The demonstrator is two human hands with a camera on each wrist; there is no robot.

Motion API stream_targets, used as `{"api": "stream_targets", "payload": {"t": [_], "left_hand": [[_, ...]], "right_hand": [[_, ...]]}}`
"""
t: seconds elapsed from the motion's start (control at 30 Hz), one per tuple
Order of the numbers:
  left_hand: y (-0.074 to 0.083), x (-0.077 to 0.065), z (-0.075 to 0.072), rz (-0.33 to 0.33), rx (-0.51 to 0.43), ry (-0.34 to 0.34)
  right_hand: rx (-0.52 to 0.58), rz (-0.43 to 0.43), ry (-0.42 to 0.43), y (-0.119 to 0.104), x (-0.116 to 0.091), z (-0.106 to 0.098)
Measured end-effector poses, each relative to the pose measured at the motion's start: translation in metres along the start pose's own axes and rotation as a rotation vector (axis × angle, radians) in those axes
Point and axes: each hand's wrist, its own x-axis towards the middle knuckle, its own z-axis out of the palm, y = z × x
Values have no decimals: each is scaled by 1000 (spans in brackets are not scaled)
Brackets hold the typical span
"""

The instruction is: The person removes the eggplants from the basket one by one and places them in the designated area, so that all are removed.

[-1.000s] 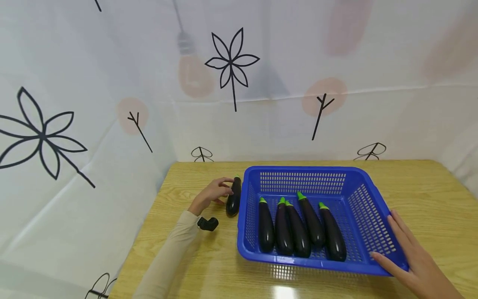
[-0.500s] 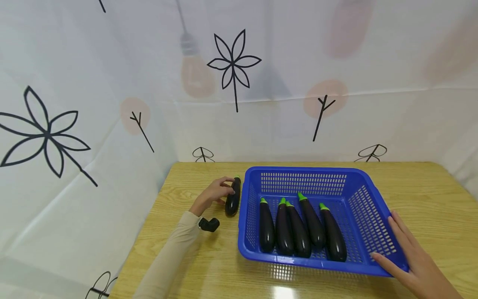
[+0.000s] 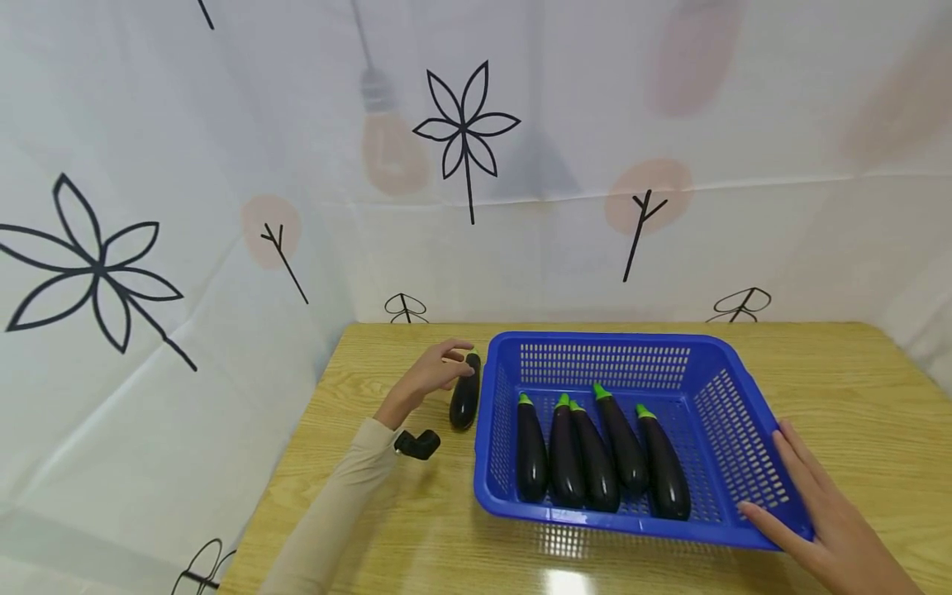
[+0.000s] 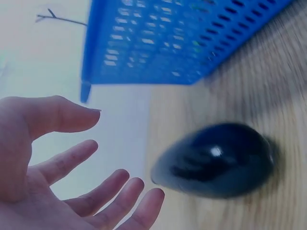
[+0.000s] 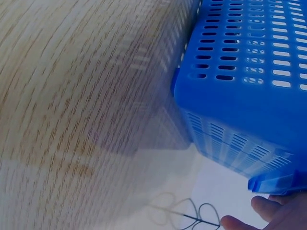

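Note:
On the table beside the basket's left wall lies an eggplant point(image 3: 464, 401), dark purple with a green stem end. My left hand point(image 3: 430, 372) hovers over its upper part in the head view. The left wrist view shows the fingers point(image 4: 81, 117) spread and loosely bent, apart from the eggplant point(image 4: 216, 160). A blue plastic basket point(image 3: 602, 337) holds several eggplants point(image 3: 598, 463) side by side, stems pointing away from me. My right hand point(image 3: 825, 512) rests on the basket's near right corner, fingers straight along the right rim and thumb over the inside.
The wooden table point(image 3: 878, 388) carries the basket and the loose eggplant. A white patterned cloth point(image 3: 550, 256) hangs behind and to the left. A small black device point(image 3: 418, 445) sits at my left wrist.
My left hand has shifted slightly away from me, toward the loose eggplant's stem end, and risen a little. The right hand and the basket have stayed in place.

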Motion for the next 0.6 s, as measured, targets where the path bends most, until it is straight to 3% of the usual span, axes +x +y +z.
{"api": "stream_targets", "payload": {"t": [0.6], "left_hand": [[45, -9, 15, 88, 31, -24]], "right_hand": [[-30, -6, 8, 0, 0, -2]]}}
